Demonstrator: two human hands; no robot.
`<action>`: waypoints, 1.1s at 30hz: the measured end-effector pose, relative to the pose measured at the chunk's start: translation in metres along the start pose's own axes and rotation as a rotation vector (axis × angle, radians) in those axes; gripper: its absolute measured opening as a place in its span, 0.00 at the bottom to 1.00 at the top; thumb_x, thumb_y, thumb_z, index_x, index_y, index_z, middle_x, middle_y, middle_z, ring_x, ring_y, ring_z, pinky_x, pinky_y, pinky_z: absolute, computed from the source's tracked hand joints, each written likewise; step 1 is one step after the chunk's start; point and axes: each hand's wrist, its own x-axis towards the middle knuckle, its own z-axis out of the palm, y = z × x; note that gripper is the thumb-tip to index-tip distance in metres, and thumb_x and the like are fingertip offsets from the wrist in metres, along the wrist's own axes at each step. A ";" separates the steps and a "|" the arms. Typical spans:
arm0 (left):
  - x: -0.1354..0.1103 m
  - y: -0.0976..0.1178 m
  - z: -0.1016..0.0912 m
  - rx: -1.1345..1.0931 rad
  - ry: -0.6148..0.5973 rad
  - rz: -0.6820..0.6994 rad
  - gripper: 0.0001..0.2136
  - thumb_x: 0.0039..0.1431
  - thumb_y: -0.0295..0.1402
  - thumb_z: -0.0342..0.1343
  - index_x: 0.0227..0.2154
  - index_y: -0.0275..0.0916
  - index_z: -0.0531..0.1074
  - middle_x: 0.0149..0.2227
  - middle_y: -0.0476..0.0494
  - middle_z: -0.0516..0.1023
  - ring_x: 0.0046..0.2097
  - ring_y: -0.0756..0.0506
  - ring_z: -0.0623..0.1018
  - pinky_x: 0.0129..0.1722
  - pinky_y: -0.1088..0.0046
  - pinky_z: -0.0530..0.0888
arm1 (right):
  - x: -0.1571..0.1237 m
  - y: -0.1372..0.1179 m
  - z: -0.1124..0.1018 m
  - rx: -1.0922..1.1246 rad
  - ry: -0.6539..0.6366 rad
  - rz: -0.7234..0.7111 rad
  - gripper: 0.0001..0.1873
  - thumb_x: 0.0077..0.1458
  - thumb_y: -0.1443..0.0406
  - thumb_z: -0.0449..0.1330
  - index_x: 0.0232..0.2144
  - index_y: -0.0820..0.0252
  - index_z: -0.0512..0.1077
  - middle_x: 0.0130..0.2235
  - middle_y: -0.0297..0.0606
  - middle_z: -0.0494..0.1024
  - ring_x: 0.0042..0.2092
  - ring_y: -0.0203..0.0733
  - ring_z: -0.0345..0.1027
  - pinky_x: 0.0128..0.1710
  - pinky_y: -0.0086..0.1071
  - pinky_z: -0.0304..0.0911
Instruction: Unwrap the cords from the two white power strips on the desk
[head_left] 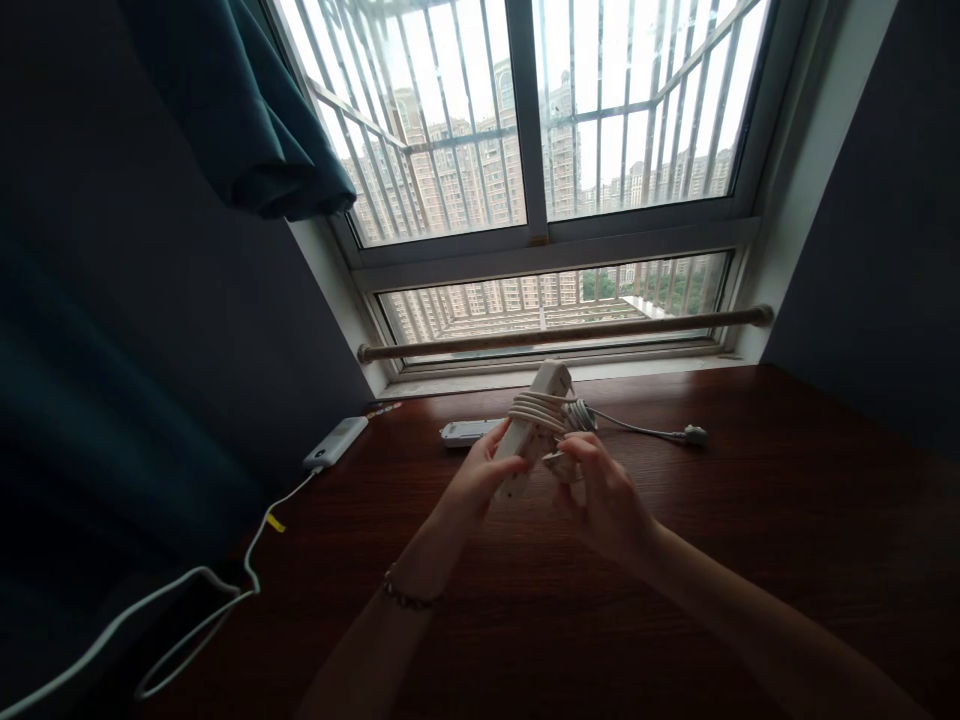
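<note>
A dark reddish-brown wooden tabletop [750, 500] spreads beneath a barred sliding window [637, 150], with a teal curtain [247, 120] at upper left. Above the tabletop, tilted, is a white power strip [523, 440], its cord [540, 408] looped around its body. The left hand [484, 470] grips its lower part, thumb across the front; the right hand [604, 490], fingers bent nearly together, pinches a plug [558, 464] beside it. Behind lies a second power strip [469, 433]; a smaller plug-end [694, 435] rests farther right.
</note>
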 end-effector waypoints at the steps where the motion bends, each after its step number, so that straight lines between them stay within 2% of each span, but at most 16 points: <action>1: 0.000 0.003 -0.002 -0.058 0.008 -0.025 0.25 0.43 0.25 0.58 0.48 0.33 0.65 0.39 0.42 0.74 0.38 0.45 0.73 0.35 0.75 0.68 | 0.003 0.004 -0.004 0.022 0.054 0.035 0.21 0.49 0.72 0.50 0.47 0.60 0.54 0.42 0.45 0.66 0.40 0.44 0.65 0.38 0.37 0.65; 4: -0.003 0.010 -0.006 -0.204 0.019 -0.107 0.19 0.46 0.27 0.57 0.44 0.34 0.66 0.36 0.41 0.74 0.33 0.45 0.74 0.31 0.73 0.69 | 0.012 0.021 -0.012 0.128 0.191 0.214 0.24 0.52 0.71 0.53 0.51 0.58 0.53 0.43 0.45 0.69 0.42 0.44 0.67 0.42 0.39 0.64; 7: -0.007 0.016 -0.007 -0.327 0.015 -0.138 0.16 0.49 0.28 0.54 0.43 0.34 0.66 0.38 0.39 0.74 0.35 0.41 0.76 0.29 0.71 0.70 | 0.021 0.038 -0.016 0.383 0.298 0.376 0.26 0.55 0.67 0.54 0.54 0.57 0.52 0.47 0.44 0.69 0.45 0.45 0.67 0.46 0.41 0.63; 9: -0.010 0.018 -0.005 -0.393 -0.001 -0.148 0.16 0.49 0.29 0.52 0.44 0.33 0.66 0.39 0.37 0.74 0.37 0.40 0.76 0.30 0.68 0.71 | 0.025 0.049 -0.017 0.602 0.384 0.467 0.20 0.56 0.64 0.55 0.51 0.58 0.57 0.47 0.44 0.70 0.46 0.45 0.67 0.47 0.42 0.62; 11: -0.012 0.018 -0.003 -0.449 -0.043 -0.161 0.18 0.50 0.30 0.50 0.45 0.30 0.66 0.41 0.35 0.73 0.38 0.39 0.75 0.32 0.66 0.72 | 0.027 0.059 -0.016 0.829 0.461 0.616 0.14 0.56 0.60 0.55 0.43 0.61 0.63 0.43 0.43 0.74 0.45 0.45 0.69 0.47 0.41 0.63; 13: -0.013 0.016 -0.001 -0.502 -0.101 -0.177 0.20 0.51 0.32 0.48 0.46 0.27 0.65 0.44 0.33 0.72 0.39 0.39 0.75 0.34 0.64 0.72 | 0.027 0.068 -0.014 1.064 0.451 0.828 0.13 0.55 0.58 0.56 0.37 0.63 0.67 0.37 0.44 0.76 0.41 0.45 0.70 0.43 0.38 0.65; 15: -0.014 0.013 0.002 -0.554 -0.143 -0.183 0.20 0.51 0.33 0.47 0.47 0.26 0.65 0.46 0.32 0.71 0.40 0.39 0.74 0.35 0.64 0.72 | 0.026 0.075 -0.012 1.257 0.354 1.000 0.11 0.52 0.60 0.58 0.31 0.64 0.69 0.29 0.42 0.75 0.35 0.43 0.71 0.36 0.34 0.67; 17: -0.015 0.010 0.005 -0.581 -0.156 -0.192 0.20 0.52 0.33 0.47 0.47 0.27 0.64 0.46 0.32 0.71 0.39 0.39 0.75 0.33 0.66 0.72 | 0.025 0.076 -0.012 1.358 0.253 1.050 0.11 0.49 0.61 0.60 0.23 0.64 0.68 0.17 0.33 0.67 0.23 0.35 0.65 0.25 0.27 0.64; 18: -0.014 0.009 0.006 -0.584 -0.157 -0.199 0.20 0.52 0.33 0.47 0.47 0.28 0.64 0.46 0.32 0.71 0.39 0.39 0.75 0.32 0.66 0.72 | 0.025 0.075 -0.013 1.384 0.225 1.045 0.12 0.48 0.61 0.61 0.20 0.64 0.67 0.13 0.28 0.59 0.18 0.31 0.58 0.20 0.25 0.60; 20: -0.013 0.006 0.008 -0.578 -0.155 -0.216 0.19 0.53 0.32 0.47 0.47 0.29 0.63 0.46 0.32 0.71 0.39 0.39 0.75 0.31 0.67 0.72 | 0.026 0.068 -0.016 1.383 0.189 0.979 0.14 0.48 0.60 0.62 0.19 0.64 0.66 0.12 0.22 0.47 0.14 0.26 0.41 0.14 0.21 0.48; 22: -0.011 0.004 0.010 -0.559 -0.136 -0.230 0.18 0.53 0.32 0.47 0.47 0.29 0.63 0.44 0.32 0.71 0.37 0.40 0.75 0.31 0.67 0.72 | 0.026 0.058 -0.019 1.264 0.158 0.856 0.11 0.48 0.60 0.63 0.26 0.64 0.69 0.14 0.22 0.47 0.15 0.25 0.37 0.14 0.20 0.40; 23: -0.011 0.003 0.012 -0.541 -0.120 -0.229 0.18 0.54 0.32 0.48 0.47 0.29 0.63 0.42 0.32 0.72 0.36 0.40 0.75 0.30 0.67 0.72 | 0.026 0.053 -0.020 1.155 0.142 0.781 0.11 0.47 0.61 0.64 0.31 0.62 0.70 0.16 0.23 0.50 0.16 0.25 0.39 0.14 0.20 0.40; 26: -0.010 0.001 0.018 -0.458 -0.094 -0.191 0.18 0.53 0.29 0.49 0.48 0.32 0.62 0.37 0.36 0.72 0.34 0.40 0.75 0.29 0.66 0.72 | 0.023 0.039 -0.016 0.824 0.108 0.620 0.27 0.44 0.65 0.65 0.49 0.55 0.65 0.23 0.25 0.57 0.21 0.26 0.50 0.19 0.21 0.48; 30: -0.014 -0.001 0.027 -0.391 -0.114 -0.107 0.23 0.53 0.26 0.50 0.54 0.39 0.57 0.39 0.38 0.72 0.35 0.39 0.76 0.31 0.65 0.72 | 0.017 0.034 -0.006 0.635 0.189 0.636 0.36 0.47 0.63 0.63 0.57 0.56 0.55 0.23 0.26 0.59 0.24 0.32 0.57 0.27 0.27 0.60; 33: -0.016 -0.004 0.031 -0.383 -0.154 -0.062 0.27 0.54 0.25 0.49 0.57 0.42 0.50 0.42 0.36 0.71 0.38 0.37 0.76 0.34 0.62 0.73 | 0.016 0.038 -0.002 0.478 0.220 0.700 0.41 0.45 0.62 0.63 0.59 0.60 0.51 0.21 0.25 0.63 0.22 0.33 0.57 0.23 0.28 0.59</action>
